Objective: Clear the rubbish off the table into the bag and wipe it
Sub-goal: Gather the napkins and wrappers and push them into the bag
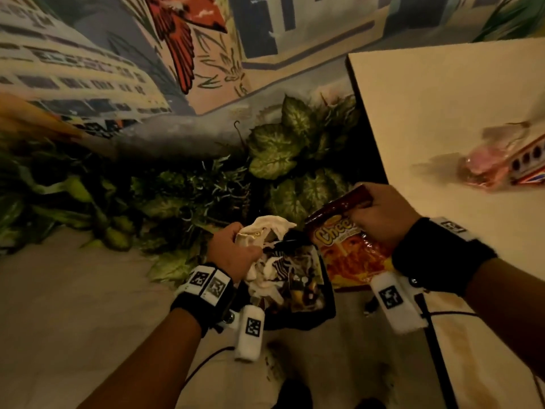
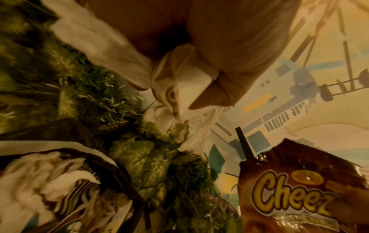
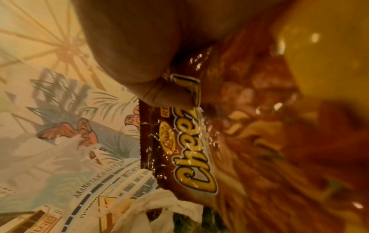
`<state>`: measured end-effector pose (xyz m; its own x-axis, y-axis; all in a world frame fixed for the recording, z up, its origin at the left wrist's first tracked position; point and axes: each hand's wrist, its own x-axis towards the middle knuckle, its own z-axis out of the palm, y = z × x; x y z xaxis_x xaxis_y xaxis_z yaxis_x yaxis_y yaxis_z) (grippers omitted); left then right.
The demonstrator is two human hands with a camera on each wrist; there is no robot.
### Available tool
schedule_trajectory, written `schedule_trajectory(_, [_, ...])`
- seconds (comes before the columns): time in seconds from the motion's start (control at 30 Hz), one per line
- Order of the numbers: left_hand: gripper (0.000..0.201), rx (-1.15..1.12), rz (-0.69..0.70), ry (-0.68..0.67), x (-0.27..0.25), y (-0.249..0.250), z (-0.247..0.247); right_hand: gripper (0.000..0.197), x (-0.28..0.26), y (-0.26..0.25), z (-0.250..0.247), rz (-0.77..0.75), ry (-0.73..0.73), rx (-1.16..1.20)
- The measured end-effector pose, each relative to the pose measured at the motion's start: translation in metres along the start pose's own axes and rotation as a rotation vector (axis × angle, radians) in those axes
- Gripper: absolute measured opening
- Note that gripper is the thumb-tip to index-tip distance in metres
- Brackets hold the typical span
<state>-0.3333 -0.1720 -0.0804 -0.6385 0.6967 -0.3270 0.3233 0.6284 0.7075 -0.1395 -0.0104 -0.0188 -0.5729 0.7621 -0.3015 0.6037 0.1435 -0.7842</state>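
Beside the tabletop [image 1: 427, 107], over the floor, a dark rubbish bag [image 1: 326, 305] was held open by its pale edge, which was pinched in the curled fingers of the left hand [image 1: 236, 249], presumably so the mouth stayed wide for what was dropped in. Crumpled white tissue [image 1: 265, 276] and wrappers were already seen inside. A shiny orange-and-brown snack packet [image 1: 348, 252] was gripped near its top by the right hand [image 1: 380, 216], fingers closed round the foil, and was hung just beside the bag's mouth, apparently ready for release. On the tabletop a pinkish wrapper [image 1: 483, 163] and a printed carton [image 1: 528, 163] were left, so clearing was judged unfinished and wiping not yet begun.
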Motion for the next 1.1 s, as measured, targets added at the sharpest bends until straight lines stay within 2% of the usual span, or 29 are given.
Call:
schedule_trajectory(0.13, [0.024,0.018,-0.101,-0.085,0.005,-0.031,0.021,0.023,0.011,0.029,0.040,0.125,-0.103,0.045])
schedule_trajectory(0.3, [0.019,-0.002,-0.250,-0.146,0.012,-0.058,0.057,0.032,0.028,0.083,0.090,0.311,-0.045,0.044])
schedule_trajectory(0.4, [0.049,0.020,-0.342,-0.188,0.020,-0.074,0.080,0.029,0.045,0.115,0.114,0.426,-0.049,-0.007])
schedule_trajectory(0.47, [0.062,0.049,-0.382,-0.205,0.030,-0.088,0.099,0.027,0.054,0.137,0.130,0.478,-0.046,-0.040])
schedule_trajectory(0.57, [0.062,0.098,-0.425,-0.214,0.050,-0.110,0.127,0.028,0.068,0.168,0.157,0.472,-0.031,-0.103])
schedule_trajectory(0.7, [0.067,0.200,-0.453,-0.263,0.075,-0.143,0.162,0.034,0.089,0.195,0.190,0.407,-0.137,-0.266])
schedule_trajectory(0.8, [0.067,0.269,-0.410,-0.270,0.084,-0.165,0.182,0.043,0.101,0.210,0.210,0.355,-0.230,-0.362])
schedule_trajectory(0.97, [0.084,0.303,-0.442,-0.263,0.093,-0.189,0.202,0.034,0.117,0.232,0.232,0.344,-0.292,-0.454])
schedule_trajectory(1.1, [0.077,0.283,-0.414,-0.307,0.100,-0.197,0.206,0.035,0.126,0.245,0.242,0.370,-0.308,-0.483])
